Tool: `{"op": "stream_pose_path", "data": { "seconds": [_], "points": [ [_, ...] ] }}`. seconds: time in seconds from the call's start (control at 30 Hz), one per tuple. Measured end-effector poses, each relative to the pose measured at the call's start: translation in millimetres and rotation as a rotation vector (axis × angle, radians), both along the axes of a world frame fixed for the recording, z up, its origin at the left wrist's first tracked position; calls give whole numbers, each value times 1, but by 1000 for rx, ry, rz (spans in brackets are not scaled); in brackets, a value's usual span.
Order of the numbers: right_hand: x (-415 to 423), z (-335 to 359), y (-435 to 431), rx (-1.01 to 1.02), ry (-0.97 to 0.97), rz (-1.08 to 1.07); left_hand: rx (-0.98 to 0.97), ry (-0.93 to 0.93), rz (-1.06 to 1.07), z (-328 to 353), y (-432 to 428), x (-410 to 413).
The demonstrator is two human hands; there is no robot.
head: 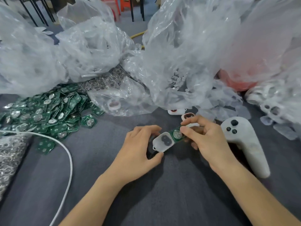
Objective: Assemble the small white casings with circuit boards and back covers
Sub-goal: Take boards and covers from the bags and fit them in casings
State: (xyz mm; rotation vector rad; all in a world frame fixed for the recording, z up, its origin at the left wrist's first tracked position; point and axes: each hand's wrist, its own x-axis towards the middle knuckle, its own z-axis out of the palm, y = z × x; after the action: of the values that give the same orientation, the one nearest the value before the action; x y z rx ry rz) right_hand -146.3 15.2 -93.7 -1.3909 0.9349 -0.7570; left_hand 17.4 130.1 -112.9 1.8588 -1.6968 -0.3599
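Grey cloth-covered desk (pixel 162 193), both hands at its middle.

- Left hand (pixel 138 149): fingers and thumb curled round a small white casing (pixel 162 142), held tilted, with two dark openings facing up.
- Right hand (pixel 210 139): thumb and fingertips pinch a green circuit board (pixel 176 134) with a round metal disc on it. One end of the board meets the casing's edge; cannot tell whether it sits inside.
- Heap of loose circuit boards (pixel 45 115) toward the left edge. In front of it lies a bag of small metal parts (pixel 9 160), with a white cable (pixel 68 154) curving just beside the bag.
- Crumpled clear plastic bags (pixel 187 54) line the far edge.
- Two more casings (pixel 176 111) lie just in front of the bags, beyond the right hand.
- White handheld controller (pixel 244 141) lies near the right hand, toward the right edge.
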Motion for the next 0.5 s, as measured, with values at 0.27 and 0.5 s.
{"op": "stream_pose_path", "data": {
  "seconds": [0.27, 0.5],
  "points": [
    [-4, 1, -3, -20, 14, 15, 21, 32, -13, 1, 0, 2],
    [-14, 7, -5, -15, 49, 166, -16, 85, 12, 5, -1, -2]
  ]
}}
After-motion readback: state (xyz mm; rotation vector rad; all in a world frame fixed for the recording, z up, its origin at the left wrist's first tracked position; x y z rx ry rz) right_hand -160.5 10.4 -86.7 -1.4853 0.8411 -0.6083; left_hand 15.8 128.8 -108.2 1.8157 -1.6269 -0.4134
